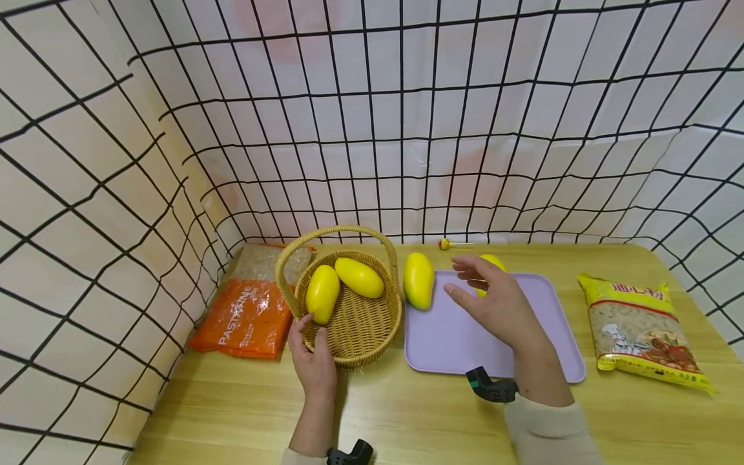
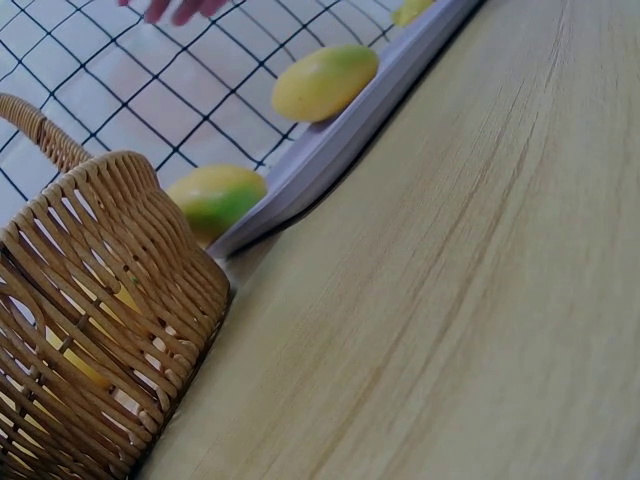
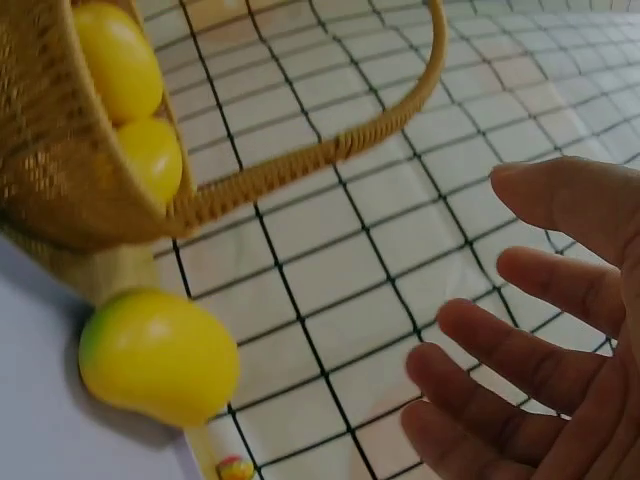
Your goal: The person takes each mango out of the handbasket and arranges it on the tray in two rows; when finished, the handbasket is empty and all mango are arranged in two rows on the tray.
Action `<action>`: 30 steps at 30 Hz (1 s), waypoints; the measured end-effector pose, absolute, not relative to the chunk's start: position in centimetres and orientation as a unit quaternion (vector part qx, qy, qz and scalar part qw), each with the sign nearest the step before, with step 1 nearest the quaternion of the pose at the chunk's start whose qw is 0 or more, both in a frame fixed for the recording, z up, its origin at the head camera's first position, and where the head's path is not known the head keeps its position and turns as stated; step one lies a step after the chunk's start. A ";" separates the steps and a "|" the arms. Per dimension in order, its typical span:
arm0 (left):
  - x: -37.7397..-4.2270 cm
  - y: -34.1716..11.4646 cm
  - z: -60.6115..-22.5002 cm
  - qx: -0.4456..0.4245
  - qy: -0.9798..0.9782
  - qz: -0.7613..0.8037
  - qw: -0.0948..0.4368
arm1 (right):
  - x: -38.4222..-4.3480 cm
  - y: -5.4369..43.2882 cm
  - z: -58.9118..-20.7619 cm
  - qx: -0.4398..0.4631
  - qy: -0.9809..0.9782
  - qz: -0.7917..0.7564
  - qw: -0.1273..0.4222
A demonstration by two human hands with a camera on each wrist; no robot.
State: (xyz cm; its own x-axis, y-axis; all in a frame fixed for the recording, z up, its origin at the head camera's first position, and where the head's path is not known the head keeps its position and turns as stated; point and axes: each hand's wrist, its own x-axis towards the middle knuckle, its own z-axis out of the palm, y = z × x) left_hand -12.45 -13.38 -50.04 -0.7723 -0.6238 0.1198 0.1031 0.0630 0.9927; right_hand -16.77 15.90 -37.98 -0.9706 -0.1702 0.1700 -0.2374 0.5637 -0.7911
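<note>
A wicker basket (image 1: 363,329) with an arched handle holds two yellow mangoes, one mango (image 1: 323,294) at the left and another mango (image 1: 360,278) at the back. My left hand (image 1: 316,371) grips its front-left rim, a fingertip close to the left mango. Over the lilac tray (image 1: 442,361) hovers my right hand (image 1: 500,307), fingers spread and holding nothing. A mango with a green patch (image 1: 418,281) lies at the tray's left edge. Yellow fruit (image 1: 493,261) shows behind the right hand, partly hidden. The left wrist view has three outside the basket, including a middle mango (image 2: 325,82).
An orange pasta bag (image 1: 250,316) lies left of the basket. To the tray's right is a yellow food packet (image 1: 642,332). A small lollipop (image 1: 445,244) sits behind the tray, near the white grid-patterned cloth (image 1: 383,161) walling the wooden table (image 1: 407,420).
</note>
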 end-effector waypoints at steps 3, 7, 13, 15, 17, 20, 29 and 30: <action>-12.4 -13.4 -50.1 0.194 -0.675 -0.655 0.277 | -16.1 14.8 -37.8 0.153 -0.875 0.458 0.021; -12.4 -13.3 -49.9 0.193 -0.675 -0.654 0.280 | -15.6 13.1 -38.0 0.202 -0.864 0.461 0.006; -12.4 -13.2 -49.9 0.188 -0.674 -0.654 0.289 | -15.2 9.9 -38.9 0.237 -0.855 0.460 -0.037; -12.4 -13.1 -49.9 0.186 -0.676 -0.652 0.290 | -15.2 8.7 -39.4 0.235 -0.853 0.462 -0.054; -12.4 -13.1 -50.0 0.187 -0.676 -0.651 0.290 | -15.1 7.3 -39.8 0.229 -0.853 0.464 -0.071; -12.4 -13.2 -50.0 0.187 -0.676 -0.651 0.291 | -15.2 5.2 -40.7 0.221 -0.850 0.471 -0.085; -12.4 -13.2 -50.1 0.191 -0.678 -0.644 0.298 | -16.7 -0.2 -42.2 0.187 -0.855 0.477 -0.080; -12.4 -13.2 -50.1 0.192 -0.680 -0.642 0.298 | -17.0 -0.7 -42.3 0.181 -0.854 0.481 -0.085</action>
State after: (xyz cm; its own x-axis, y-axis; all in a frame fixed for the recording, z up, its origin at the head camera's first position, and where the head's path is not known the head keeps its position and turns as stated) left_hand -12.45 -13.22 -50.08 -0.7492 -0.6433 0.1579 0.1213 0.1012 0.9875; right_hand -17.01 -0.65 -42.31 -0.9204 -0.3899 0.0293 -0.2272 0.4725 -0.8515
